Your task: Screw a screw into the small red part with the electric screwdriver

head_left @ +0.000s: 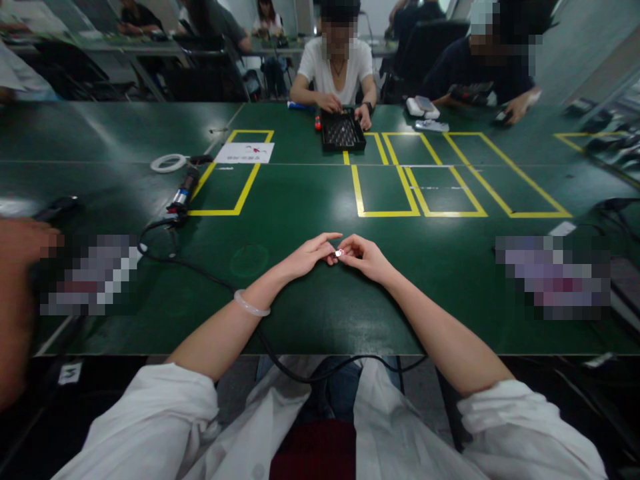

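White piece (pixel 339 253), axis, heading unclear, right fingers (pixel 356 241) pinching, left fingers (pixel 324 249) beside (hold unclear)

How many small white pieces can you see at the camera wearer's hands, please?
1: a small white piece, between the left hand and the right hand; others may be hidden inside the hands.

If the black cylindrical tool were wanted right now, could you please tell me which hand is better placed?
Probably the left hand: the black cylindrical tool lies on that side, nearer to it than to the right hand, which seems to pinch a small white piece.
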The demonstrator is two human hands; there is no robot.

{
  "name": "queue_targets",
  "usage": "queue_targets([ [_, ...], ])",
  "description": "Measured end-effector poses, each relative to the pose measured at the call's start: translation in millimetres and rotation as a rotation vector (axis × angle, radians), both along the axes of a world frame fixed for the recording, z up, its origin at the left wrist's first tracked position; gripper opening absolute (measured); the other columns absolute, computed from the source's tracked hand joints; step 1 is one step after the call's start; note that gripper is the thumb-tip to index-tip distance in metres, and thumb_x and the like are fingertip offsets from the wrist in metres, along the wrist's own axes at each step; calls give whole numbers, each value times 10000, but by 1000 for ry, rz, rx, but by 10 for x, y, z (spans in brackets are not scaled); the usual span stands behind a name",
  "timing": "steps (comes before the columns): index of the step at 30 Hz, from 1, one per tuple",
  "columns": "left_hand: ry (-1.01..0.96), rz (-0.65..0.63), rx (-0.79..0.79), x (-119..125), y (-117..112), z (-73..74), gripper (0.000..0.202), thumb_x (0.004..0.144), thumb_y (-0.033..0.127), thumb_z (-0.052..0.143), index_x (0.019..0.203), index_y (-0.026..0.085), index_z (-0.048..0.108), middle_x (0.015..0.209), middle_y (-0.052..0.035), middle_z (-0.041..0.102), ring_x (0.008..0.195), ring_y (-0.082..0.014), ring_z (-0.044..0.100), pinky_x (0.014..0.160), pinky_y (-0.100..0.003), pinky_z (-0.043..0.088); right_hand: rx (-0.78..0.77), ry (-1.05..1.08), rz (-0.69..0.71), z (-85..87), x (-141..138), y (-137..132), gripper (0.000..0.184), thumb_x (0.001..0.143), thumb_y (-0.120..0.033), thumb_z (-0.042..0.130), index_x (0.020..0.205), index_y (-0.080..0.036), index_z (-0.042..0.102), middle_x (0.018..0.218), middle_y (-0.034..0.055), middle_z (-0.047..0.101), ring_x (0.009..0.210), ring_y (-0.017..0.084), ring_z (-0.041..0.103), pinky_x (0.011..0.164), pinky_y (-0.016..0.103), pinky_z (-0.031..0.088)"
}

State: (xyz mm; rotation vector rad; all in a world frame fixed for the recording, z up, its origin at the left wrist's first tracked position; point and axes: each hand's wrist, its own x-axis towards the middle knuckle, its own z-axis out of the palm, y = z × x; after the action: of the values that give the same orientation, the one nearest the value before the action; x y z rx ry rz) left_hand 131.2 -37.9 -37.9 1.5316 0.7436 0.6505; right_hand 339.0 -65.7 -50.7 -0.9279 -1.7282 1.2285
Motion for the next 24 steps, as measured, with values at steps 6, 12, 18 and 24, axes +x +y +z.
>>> queue_targets([
  [6, -17, 56, -48, 12, 6, -8, 283, 894, 289, 595, 1108, 105, 569, 896, -68, 659, 774, -129, 620, 781, -285, 486, 61, -65, -69, 6, 15, -9, 296, 843, -447, 686, 955, -189, 591, 789, 4, 630, 655, 116, 547, 611, 250, 438],
  [12, -21, 19, -35, 1, -13, -1, 304, 845, 294, 673, 1060, 109, 562, 908, -70, 661, 809, -128, 626, 802, -282, 474, 92, -100, -81, -5, 24, -7, 307, 838, -451, 689, 966, -188, 596, 793, 4, 632, 658, 117, 548, 611, 249, 440],
  [18, 15, 30, -21, 17, -35, 26, 370, 812, 338, 716, 1061, 107, 569, 909, -63, 647, 802, -127, 610, 782, -277, 459, 140, -135, -81, -43, 30, 9, 234, 858, -376, 665, 988, -195, 592, 793, -2, 631, 647, 115, 542, 610, 251, 439],
  [24, 25, 39, -5, 42, -41, 22, 346, 802, 364, 717, 1005, 122, 573, 860, -45, 624, 775, -126, 595, 760, -275, 455, 127, -123, -71, -33, 19, -1, 251, 845, -366, 674, 1006, -197, 582, 820, 4, 644, 652, 114, 545, 611, 251, 444],
])
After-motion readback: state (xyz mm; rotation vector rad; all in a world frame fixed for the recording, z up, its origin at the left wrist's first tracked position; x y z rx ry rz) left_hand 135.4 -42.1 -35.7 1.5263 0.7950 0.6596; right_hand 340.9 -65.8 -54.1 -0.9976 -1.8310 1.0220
